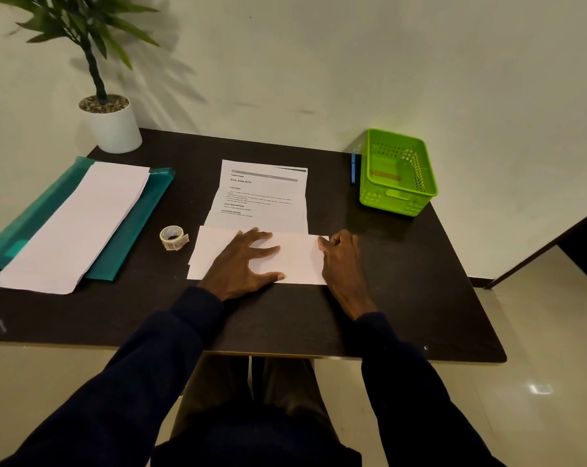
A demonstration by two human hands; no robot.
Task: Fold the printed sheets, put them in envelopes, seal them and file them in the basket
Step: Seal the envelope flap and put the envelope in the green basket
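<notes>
White sheet (pixel 264 197): lower flap folded up.
Left hand (pixel 243 266): lay flat on flap.
Right hand (pixel 341 252): pinched flap's right edge.
Basket (pixel 398 194): well apart, right.

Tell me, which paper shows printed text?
The centre sheet, its folded end under the left hand; the stack on the teal folder looks blank.

Left: envelopes (pixel 76 224); centre: sheet (pixel 265 197), tape (pixel 172 236) beside; right: basket (pixel 386 197), pen (pixel 353 168) beside.
</notes>
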